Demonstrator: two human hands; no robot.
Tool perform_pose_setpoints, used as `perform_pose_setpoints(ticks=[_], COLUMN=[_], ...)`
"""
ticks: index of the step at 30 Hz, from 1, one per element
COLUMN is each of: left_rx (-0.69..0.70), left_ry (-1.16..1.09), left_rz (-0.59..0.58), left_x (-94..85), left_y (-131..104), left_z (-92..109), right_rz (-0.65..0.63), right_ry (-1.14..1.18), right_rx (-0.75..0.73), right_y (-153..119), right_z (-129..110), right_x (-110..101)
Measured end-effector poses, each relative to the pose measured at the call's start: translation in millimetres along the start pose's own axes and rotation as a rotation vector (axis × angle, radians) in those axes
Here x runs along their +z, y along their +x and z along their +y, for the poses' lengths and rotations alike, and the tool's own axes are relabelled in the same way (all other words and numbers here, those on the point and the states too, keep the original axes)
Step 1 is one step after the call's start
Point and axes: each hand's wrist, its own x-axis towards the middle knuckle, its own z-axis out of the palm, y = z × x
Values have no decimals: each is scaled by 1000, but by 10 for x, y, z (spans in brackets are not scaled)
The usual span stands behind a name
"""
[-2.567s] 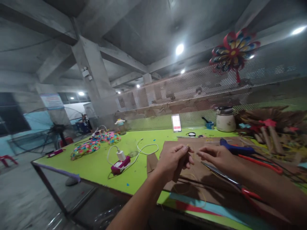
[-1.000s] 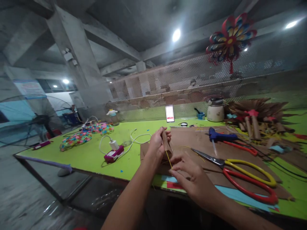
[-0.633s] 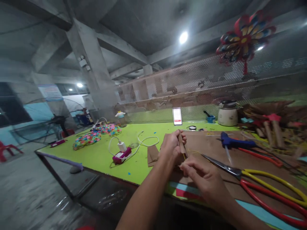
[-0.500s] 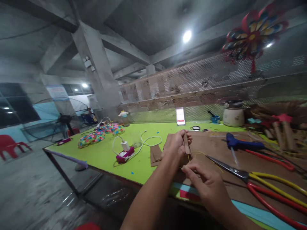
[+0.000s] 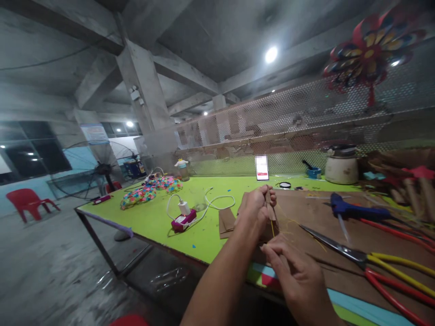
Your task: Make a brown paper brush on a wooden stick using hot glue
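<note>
My left hand (image 5: 257, 206) is closed around a folded piece of brown paper (image 5: 270, 212) above the table. A thin yellow string (image 5: 273, 230) runs from that paper down to my right hand (image 5: 296, 270), whose thumb and forefinger pinch its end. More loose yellow string lies to the right, by the tips of large scissors (image 5: 350, 253) with red and yellow handles. Beneath both hands is a big brown paper sheet (image 5: 299, 206). Smaller folded brown paper (image 5: 225, 222) rests left of my left wrist.
Farther right lie a blue glue gun (image 5: 360, 210) and brown paper bundles (image 5: 424, 192). A phone (image 5: 261, 168) stands at the back near a white jar (image 5: 341, 168). On the left are a purple power strip (image 5: 183, 222) with a white cable and colourful decorations (image 5: 139, 198) on the green table (image 5: 149, 221).
The view has swung slightly left, so things appear farther right. My right hand sits a little lower from the left, with a longer stretch of yellow string between them.
</note>
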Motion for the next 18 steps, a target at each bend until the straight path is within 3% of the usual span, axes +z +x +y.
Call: perform_pose_setpoints(ticks=[13,18], left_rx=[-23,12], left_ry=[-4,-5], left_rz=[17,52], left_x=[47,-12], left_y=[127,236], left_z=[-81,34], right_rz=[44,-84], right_ry=[-32,-46], right_rx=[4,-170], right_y=[-108,-333], right_z=[-24,-48], right_x=[16,102])
